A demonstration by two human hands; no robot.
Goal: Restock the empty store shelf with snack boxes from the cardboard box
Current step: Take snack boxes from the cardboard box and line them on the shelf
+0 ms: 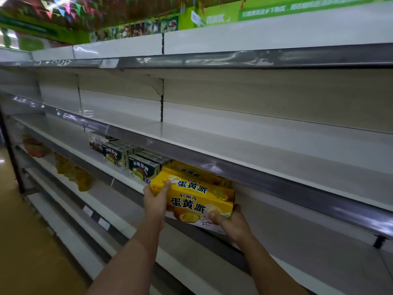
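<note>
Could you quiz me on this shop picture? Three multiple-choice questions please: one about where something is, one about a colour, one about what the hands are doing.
1. Where are the dark green snack boxes relative to the yellow boxes?
A. To their left on the same shelf
B. On the shelf above
C. On the floor

2. What colour are the boxes being handled?
A. Red
B. Yellow
C. Blue

3. What are the hands doing?
A. Both hang empty
B. Only one touches a box
C. Both hold the yellow boxes

Answers:
1. A, the green boxes stand in a row just left of the yellow ones under the same shelf edge.
2. B, the fronts are bright yellow with dark lettering.
3. C, the left hand grips the left end and the right hand grips the lower right corner.
</note>
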